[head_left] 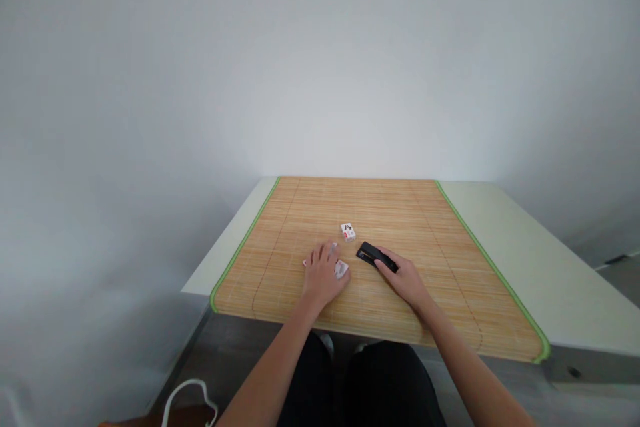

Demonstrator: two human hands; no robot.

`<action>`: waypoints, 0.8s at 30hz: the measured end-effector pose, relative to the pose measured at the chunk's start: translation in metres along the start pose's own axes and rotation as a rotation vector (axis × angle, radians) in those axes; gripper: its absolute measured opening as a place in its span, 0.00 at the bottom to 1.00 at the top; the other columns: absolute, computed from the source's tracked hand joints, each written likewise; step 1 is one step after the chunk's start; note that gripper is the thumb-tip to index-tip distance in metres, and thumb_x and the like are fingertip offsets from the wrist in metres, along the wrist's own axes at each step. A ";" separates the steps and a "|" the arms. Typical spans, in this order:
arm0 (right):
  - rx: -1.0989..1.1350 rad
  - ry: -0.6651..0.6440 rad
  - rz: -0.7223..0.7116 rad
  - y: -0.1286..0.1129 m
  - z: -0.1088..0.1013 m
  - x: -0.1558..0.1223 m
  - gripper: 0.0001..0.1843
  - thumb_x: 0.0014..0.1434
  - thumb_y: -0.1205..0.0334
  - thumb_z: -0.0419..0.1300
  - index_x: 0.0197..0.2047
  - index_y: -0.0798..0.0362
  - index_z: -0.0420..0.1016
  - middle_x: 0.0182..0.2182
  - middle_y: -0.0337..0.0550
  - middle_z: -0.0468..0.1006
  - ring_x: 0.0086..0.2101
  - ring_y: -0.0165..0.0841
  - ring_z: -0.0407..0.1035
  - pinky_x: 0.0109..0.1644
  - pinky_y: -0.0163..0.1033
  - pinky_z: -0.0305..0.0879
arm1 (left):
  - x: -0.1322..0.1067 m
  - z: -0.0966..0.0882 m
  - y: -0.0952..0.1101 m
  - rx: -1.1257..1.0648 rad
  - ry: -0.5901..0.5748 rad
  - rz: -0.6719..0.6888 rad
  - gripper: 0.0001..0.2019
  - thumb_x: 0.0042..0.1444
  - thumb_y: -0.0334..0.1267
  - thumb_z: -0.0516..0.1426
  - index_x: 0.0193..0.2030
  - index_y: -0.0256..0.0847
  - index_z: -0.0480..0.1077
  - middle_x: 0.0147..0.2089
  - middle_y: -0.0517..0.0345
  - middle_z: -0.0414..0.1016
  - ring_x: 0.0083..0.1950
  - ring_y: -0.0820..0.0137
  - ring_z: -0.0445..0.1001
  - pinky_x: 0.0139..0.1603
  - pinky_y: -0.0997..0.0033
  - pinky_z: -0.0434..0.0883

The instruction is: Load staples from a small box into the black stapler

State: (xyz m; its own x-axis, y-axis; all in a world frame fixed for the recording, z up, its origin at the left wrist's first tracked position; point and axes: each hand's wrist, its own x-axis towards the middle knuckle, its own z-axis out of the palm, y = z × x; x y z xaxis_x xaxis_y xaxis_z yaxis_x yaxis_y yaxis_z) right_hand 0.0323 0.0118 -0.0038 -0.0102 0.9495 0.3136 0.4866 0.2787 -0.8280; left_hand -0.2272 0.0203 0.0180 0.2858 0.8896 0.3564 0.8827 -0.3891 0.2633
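Observation:
My left hand (321, 275) lies palm down with its fingers apart over some small white pieces (341, 269) with red and grey print. Most of those pieces is hidden beneath the palm, so I cannot tell whether they are cards or paper. To the right, my right hand (404, 277) is wrapped round the rear end of a black stapler (373, 254), which rests on the mat with its front pointing to the far left. Beyond both hands sits a small white box (348, 231) with black and red print.
A bamboo mat (360, 203) with green edging covers the middle of a white table (505, 233). A plain wall (350, 80) rises behind the table. Below the front edge are my legs (390, 387), and a white curved object (187, 383) stands at lower left.

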 end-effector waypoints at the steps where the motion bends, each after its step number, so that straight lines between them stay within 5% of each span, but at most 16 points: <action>1: -0.001 -0.001 -0.001 0.000 0.000 0.000 0.24 0.64 0.45 0.61 0.61 0.40 0.77 0.56 0.41 0.80 0.56 0.47 0.74 0.66 0.59 0.67 | 0.003 0.003 -0.004 0.004 -0.015 0.010 0.27 0.63 0.49 0.57 0.68 0.53 0.63 0.74 0.54 0.60 0.72 0.52 0.56 0.72 0.43 0.55; 10: -0.006 0.000 0.006 -0.004 -0.002 -0.001 0.23 0.64 0.46 0.61 0.60 0.39 0.77 0.55 0.40 0.80 0.56 0.48 0.74 0.64 0.59 0.68 | 0.017 -0.001 -0.087 0.089 -0.062 -0.242 0.25 0.70 0.50 0.47 0.71 0.50 0.62 0.77 0.51 0.54 0.76 0.52 0.53 0.73 0.40 0.51; 13: -0.011 -0.007 0.001 -0.006 -0.002 -0.001 0.22 0.64 0.47 0.61 0.61 0.39 0.76 0.56 0.39 0.80 0.56 0.47 0.74 0.64 0.58 0.68 | 0.022 -0.004 -0.098 0.105 -0.073 -0.279 0.26 0.70 0.51 0.47 0.71 0.48 0.62 0.78 0.48 0.52 0.77 0.49 0.50 0.74 0.34 0.45; 16: 0.005 -0.002 0.013 -0.007 -0.002 -0.001 0.23 0.64 0.48 0.62 0.60 0.39 0.77 0.56 0.40 0.80 0.56 0.47 0.74 0.64 0.58 0.68 | 0.035 -0.002 -0.080 0.082 -0.058 -0.210 0.26 0.70 0.50 0.47 0.72 0.49 0.60 0.78 0.49 0.51 0.77 0.49 0.50 0.74 0.34 0.45; 19: 0.010 0.003 0.012 -0.008 -0.003 -0.002 0.23 0.63 0.48 0.62 0.60 0.40 0.77 0.56 0.40 0.80 0.56 0.47 0.74 0.65 0.58 0.67 | 0.058 0.008 -0.042 0.019 -0.068 0.022 0.26 0.71 0.45 0.47 0.74 0.53 0.55 0.78 0.55 0.53 0.77 0.55 0.51 0.75 0.42 0.49; 24: 0.004 -0.014 -0.004 -0.010 -0.003 -0.002 0.23 0.64 0.48 0.61 0.62 0.40 0.75 0.57 0.40 0.79 0.57 0.45 0.73 0.66 0.58 0.66 | 0.096 0.028 -0.003 -0.007 -0.124 0.220 0.23 0.71 0.42 0.47 0.71 0.51 0.61 0.75 0.55 0.59 0.74 0.60 0.58 0.74 0.50 0.55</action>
State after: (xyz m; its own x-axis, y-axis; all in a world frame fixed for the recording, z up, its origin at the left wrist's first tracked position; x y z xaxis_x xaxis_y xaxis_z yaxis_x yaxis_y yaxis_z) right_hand 0.0307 0.0068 0.0051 -0.0245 0.9502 0.3107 0.4827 0.2834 -0.8287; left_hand -0.1923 0.1134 0.0266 0.5149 0.8056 0.2932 0.7917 -0.5780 0.1979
